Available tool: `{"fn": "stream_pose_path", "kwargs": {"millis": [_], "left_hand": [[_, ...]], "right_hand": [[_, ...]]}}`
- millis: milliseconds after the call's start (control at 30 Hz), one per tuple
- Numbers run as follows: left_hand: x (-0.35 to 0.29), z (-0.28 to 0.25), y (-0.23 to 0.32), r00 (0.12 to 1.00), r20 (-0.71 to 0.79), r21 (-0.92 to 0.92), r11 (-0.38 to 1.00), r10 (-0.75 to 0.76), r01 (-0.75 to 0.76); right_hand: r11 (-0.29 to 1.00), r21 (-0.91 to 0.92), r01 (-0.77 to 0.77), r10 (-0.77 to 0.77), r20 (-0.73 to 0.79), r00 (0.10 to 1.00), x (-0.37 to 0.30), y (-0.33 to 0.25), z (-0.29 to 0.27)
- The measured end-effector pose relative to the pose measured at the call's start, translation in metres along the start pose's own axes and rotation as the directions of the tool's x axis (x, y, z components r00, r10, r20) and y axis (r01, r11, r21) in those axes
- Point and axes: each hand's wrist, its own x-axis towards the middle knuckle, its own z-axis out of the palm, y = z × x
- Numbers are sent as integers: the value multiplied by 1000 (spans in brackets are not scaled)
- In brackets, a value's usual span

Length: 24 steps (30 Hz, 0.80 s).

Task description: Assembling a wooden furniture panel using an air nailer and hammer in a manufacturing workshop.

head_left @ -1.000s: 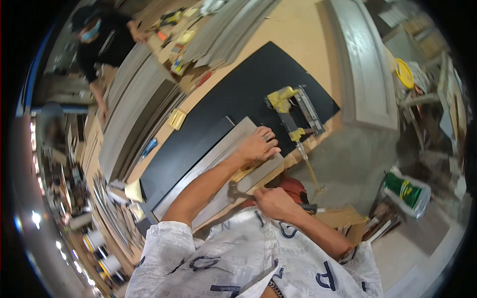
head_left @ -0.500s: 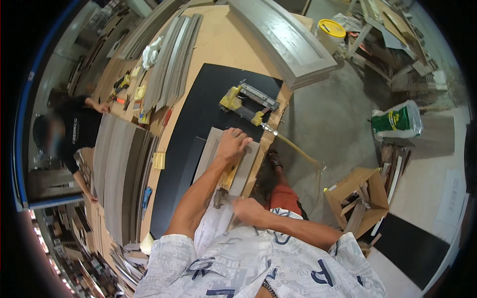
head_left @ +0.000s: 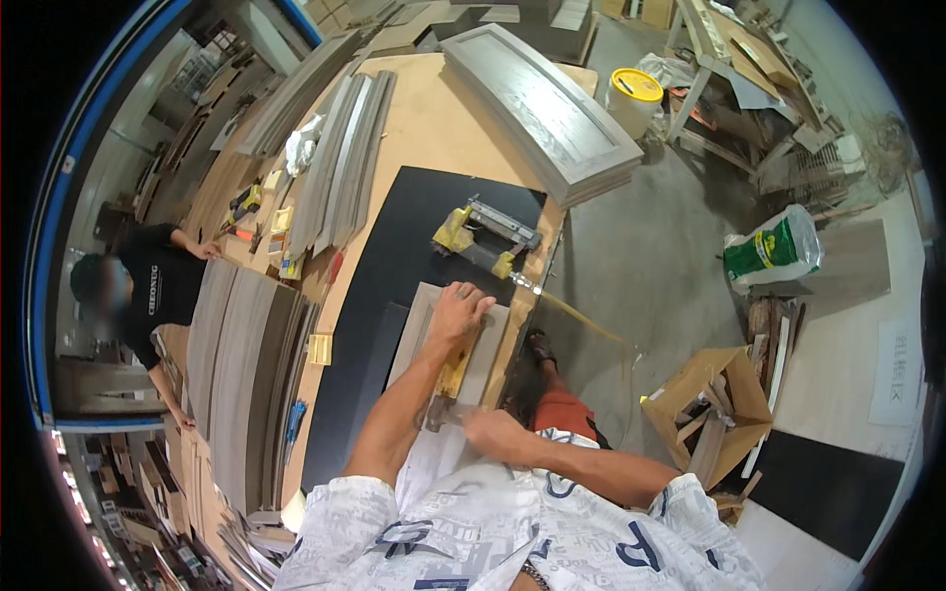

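My left hand (head_left: 457, 313) bears down on a grey door panel (head_left: 489, 348), its fingers curled over a yellowish wooden block (head_left: 453, 372) lying along it. Much of the block is under that hand and forearm. Close to the block's near end, my right hand (head_left: 493, 434) is closed round a hammer, whose metal head (head_left: 439, 411) sits right by the block; the handle is mostly hidden in my fist. A black board (head_left: 379, 261) lies under the panel. Beyond my left hand rests a yellow and grey nail gun (head_left: 485, 236), with its hose (head_left: 581, 317) trailing over the table edge.
Stacked grey panels (head_left: 537, 108) stand at the far table edge; more panels (head_left: 246, 364) are at the left, where a co-worker (head_left: 158, 286) grips their edge. Right, on the floor, are a cardboard box of offcuts (head_left: 711, 414), a green-white sack (head_left: 774, 248) and a yellow-lidded bucket (head_left: 633, 98).
The whole view has shifted, so the table things sit slightly lower in the picture. The hammer head stays near the block's end, and my left hand keeps its hold.
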Motion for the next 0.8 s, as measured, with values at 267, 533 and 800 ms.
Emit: {"fn": "stream_pose_path", "kwargs": {"millis": [267, 533, 800], "left_hand": [[-35, -5, 27, 974, -14, 145, 964, -224, 224], [-96, -34, 54, 720, 93, 72, 726, -688, 684], [-96, -94, -10, 597, -382, 177, 579, -705, 796]], "right_hand": [[929, 219, -297, 230, 286, 930, -7, 25, -95], [737, 242, -631, 550, 327, 768, -16, 113, -177], [914, 258, -314, 267, 200, 943, 101, 142, -167]]}}
